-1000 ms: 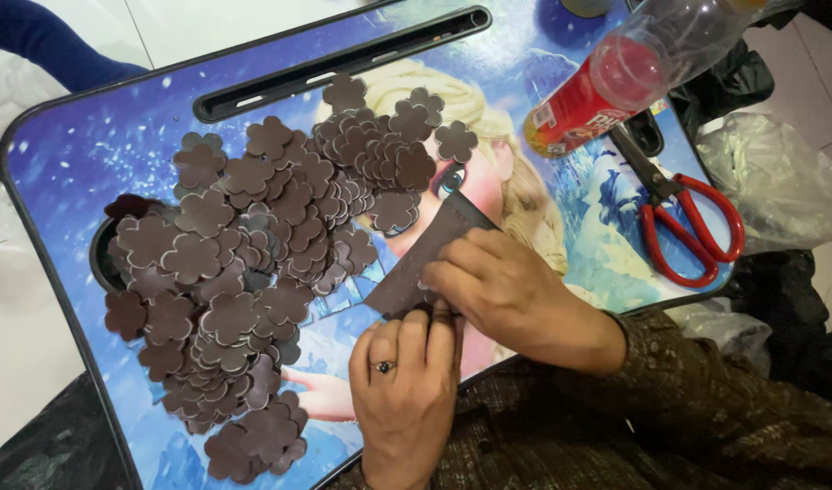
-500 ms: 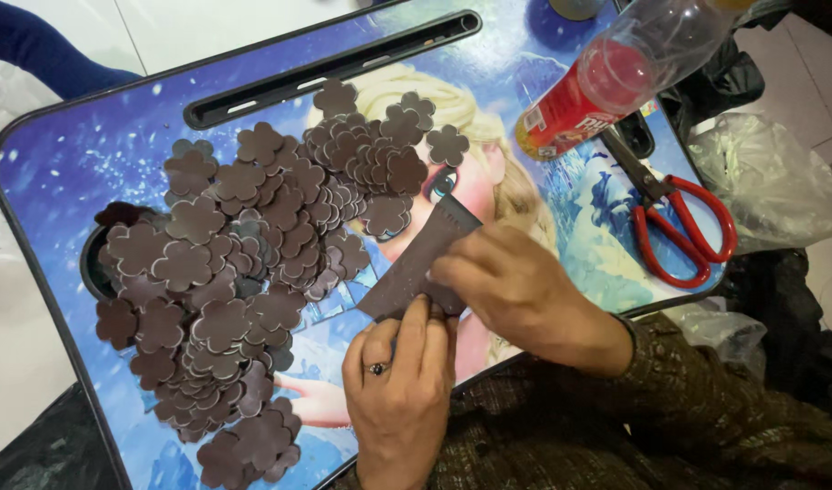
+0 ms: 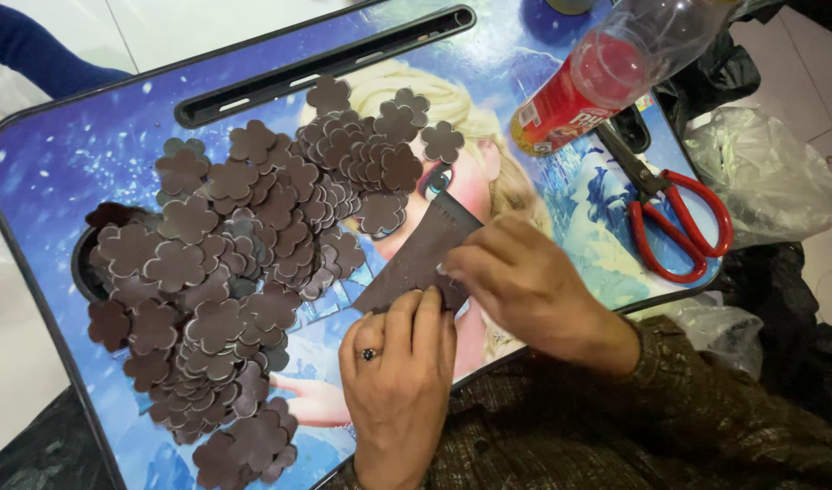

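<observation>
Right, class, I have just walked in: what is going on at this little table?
A person presses a dark brown strip flat on a blue picture-printed lap table, the left hand at its near end, the right hand on its edge. A big heap of brown flower-shaped cutouts lies to the left. Red-handled scissors and a plastic bottle lie unused on the right.

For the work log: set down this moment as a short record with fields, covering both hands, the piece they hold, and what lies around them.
surface: blue picture-printed lap tray with a long slot at its far edge
left hand: left hand, ring on one finger, fingers on the near edge of the brown sheet
right hand: right hand, pinching the brown sheet
brown sheet: dark, flat, roughly triangular, resting on the tray
pile: brown flower-shaped cutouts, overlapping, left of the hands
scissors: red-handled scissors, right side, untouched
bottle: clear bottle with red label, lying at the far right
</observation>
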Tool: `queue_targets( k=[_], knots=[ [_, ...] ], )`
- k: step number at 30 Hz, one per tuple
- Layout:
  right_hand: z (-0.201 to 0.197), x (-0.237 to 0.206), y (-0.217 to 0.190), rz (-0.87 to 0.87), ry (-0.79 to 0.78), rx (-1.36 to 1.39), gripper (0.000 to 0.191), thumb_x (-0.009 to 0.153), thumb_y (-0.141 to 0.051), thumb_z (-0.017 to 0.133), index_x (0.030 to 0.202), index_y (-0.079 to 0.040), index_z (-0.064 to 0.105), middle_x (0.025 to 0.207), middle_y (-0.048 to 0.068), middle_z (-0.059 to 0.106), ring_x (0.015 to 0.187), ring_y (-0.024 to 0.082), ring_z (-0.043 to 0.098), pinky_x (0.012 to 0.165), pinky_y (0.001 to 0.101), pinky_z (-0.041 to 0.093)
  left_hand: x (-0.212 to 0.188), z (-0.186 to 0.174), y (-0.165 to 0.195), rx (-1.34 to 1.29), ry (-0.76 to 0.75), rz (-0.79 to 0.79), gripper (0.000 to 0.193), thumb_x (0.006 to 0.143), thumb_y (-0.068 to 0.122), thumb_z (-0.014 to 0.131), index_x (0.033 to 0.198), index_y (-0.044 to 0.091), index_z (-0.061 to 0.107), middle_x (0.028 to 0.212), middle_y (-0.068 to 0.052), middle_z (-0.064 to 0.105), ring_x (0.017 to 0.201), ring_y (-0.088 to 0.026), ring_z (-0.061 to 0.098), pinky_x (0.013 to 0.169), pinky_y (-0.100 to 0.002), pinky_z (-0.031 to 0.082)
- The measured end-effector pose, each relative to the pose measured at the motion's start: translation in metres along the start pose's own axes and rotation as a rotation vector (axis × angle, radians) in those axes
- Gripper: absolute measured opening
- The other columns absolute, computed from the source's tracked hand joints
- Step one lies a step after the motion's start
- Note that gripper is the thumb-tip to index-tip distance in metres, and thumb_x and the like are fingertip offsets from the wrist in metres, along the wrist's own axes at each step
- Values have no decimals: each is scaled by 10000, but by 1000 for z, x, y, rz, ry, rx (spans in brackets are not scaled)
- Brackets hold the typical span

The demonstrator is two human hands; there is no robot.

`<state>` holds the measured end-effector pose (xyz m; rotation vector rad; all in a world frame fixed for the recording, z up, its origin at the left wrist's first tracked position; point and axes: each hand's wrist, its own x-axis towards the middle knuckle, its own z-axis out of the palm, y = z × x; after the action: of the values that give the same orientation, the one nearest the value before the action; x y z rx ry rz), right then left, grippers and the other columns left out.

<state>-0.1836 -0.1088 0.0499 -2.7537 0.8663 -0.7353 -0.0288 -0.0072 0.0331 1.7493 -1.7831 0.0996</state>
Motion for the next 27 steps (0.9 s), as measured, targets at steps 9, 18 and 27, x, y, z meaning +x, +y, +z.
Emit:
queue_targets(
  k=[9, 18, 27],
  knots=[
    [-18, -9, -16, 63, -133, 20, 222, 772, -32, 746, 984, -68, 691, 907, 65, 641, 851, 280, 625, 742, 405, 507, 0, -3, 0, 54, -34, 20, 289, 908, 245, 755, 1152, 93, 738, 1107, -1, 651, 955, -192, 574, 978, -393, 439],
    [-3, -18, -18, 99, -56, -30, 224, 791, -25, 743, 1009, -32, 692, 915, 94, 647, 859, 289, 633, 748, 417, 510, 0, -3, -1, 65, -13, 10, 285, 902, 253, 765, 1149, 114, 740, 1094, 13, 666, 919, -186, 580, 975, -401, 442],
    [-11, -30, -14, 372, 41, 206, 153, 863, -22, 724, 1014, -38, 700, 954, 108, 668, 900, 298, 659, 775, 384, 525, 14, -1, 7, -208, -88, -241, 345, 926, 324, 783, 1179, 105, 699, 965, -5, 667, 897, -210, 614, 903, -415, 452]
  ],
)
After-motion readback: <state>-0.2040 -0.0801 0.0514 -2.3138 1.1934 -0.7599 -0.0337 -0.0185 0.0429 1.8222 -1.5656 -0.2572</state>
